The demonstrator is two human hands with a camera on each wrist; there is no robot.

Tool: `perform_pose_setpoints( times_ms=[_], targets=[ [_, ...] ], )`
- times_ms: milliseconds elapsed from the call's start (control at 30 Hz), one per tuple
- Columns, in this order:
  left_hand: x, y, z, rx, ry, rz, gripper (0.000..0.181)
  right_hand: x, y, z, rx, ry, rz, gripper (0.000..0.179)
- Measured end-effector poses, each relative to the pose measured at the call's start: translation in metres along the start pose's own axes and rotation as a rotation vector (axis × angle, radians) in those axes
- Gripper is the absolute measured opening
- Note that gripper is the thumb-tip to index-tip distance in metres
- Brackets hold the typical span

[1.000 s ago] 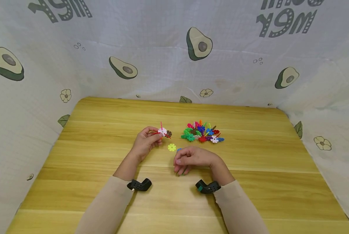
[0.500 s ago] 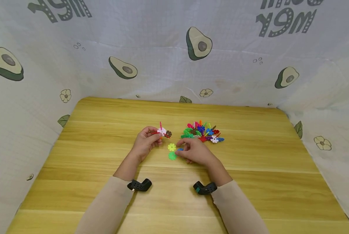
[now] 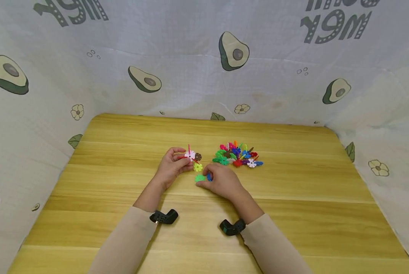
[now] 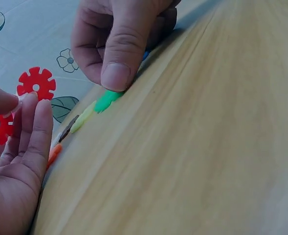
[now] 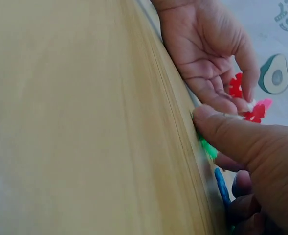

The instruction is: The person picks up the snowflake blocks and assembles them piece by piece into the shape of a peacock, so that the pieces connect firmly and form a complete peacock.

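My left hand (image 3: 171,164) pinches a joined cluster of plastic snowflake discs, with a white disc (image 3: 190,155) in front and red discs (image 4: 36,83) beside its fingers. A brown disc (image 3: 198,156) shows just right of the cluster. Below them a yellow disc (image 3: 198,167) lies by the left fingertips. My right hand (image 3: 221,182) has thumb and forefinger at opposite edges of a green disc (image 3: 199,178), low over the wood. Partly hidden by the right fingers is a blue disc (image 5: 222,187). An orange disc (image 4: 54,154) peeks out under the left hand.
A heap of many-coloured snowflake discs (image 3: 236,153) sits behind and right of my right hand. The wooden table (image 3: 122,152) backs onto a hanging cloth (image 3: 190,45) printed with avocados. Each wrist wears a black strap-on camera (image 3: 164,216).
My right hand has come forward and left onto the green disc. The green and yellow discs have shifted up and left, toward the left hand, which keeps holding its cluster.
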State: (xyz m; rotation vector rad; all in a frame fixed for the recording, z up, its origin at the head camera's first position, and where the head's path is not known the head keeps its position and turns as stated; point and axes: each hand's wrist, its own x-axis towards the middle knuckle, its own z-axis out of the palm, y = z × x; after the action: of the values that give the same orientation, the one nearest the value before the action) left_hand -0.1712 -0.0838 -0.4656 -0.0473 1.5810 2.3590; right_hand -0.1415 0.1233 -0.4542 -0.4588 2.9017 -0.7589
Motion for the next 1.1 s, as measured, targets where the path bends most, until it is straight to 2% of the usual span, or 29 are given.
perform_pose_setpoints(
  times_ms=[100, 200, 300, 433, 533, 600, 900, 1000, 1100],
  targets=[
    [0.000, 0.000, 0.001, 0.030, 0.004, 0.001, 0.047, -0.001, 0.000, 0.000, 0.015, -0.010, -0.002, 0.033],
    [0.000, 0.000, 0.001, 0.075, 0.004, 0.005, 0.054, 0.001, 0.002, 0.002, 0.100, 0.018, -0.001, 0.026],
    [0.001, -0.001, 0.002, 0.119, 0.019, 0.001, 0.053, 0.002, 0.005, 0.004, 0.242, 0.064, 0.015, 0.018],
    [0.001, -0.002, 0.005, 0.168, 0.040, 0.001, 0.042, 0.002, 0.005, 0.006, 0.489, 0.149, 0.033, 0.013],
    [0.000, -0.002, 0.008, 0.151, 0.032, 0.011, 0.032, 0.001, 0.002, 0.006, 0.663, 0.215, 0.025, 0.015],
    [-0.001, -0.003, 0.011, 0.116, 0.019, 0.017, 0.027, 0.001, 0.000, 0.008, 0.731, 0.256, 0.016, 0.015],
    [-0.004, -0.007, 0.022, 0.005, -0.008, 0.090, 0.024, 0.001, -0.005, 0.011, 0.774, 0.391, 0.007, 0.014],
    [-0.005, -0.008, 0.025, 0.033, -0.014, 0.113, 0.025, 0.001, -0.006, 0.012, 0.794, 0.422, 0.015, 0.013],
    [-0.005, -0.009, 0.026, 0.103, -0.018, 0.134, 0.040, 0.001, -0.006, 0.012, 0.817, 0.446, 0.025, 0.013]
  ],
)
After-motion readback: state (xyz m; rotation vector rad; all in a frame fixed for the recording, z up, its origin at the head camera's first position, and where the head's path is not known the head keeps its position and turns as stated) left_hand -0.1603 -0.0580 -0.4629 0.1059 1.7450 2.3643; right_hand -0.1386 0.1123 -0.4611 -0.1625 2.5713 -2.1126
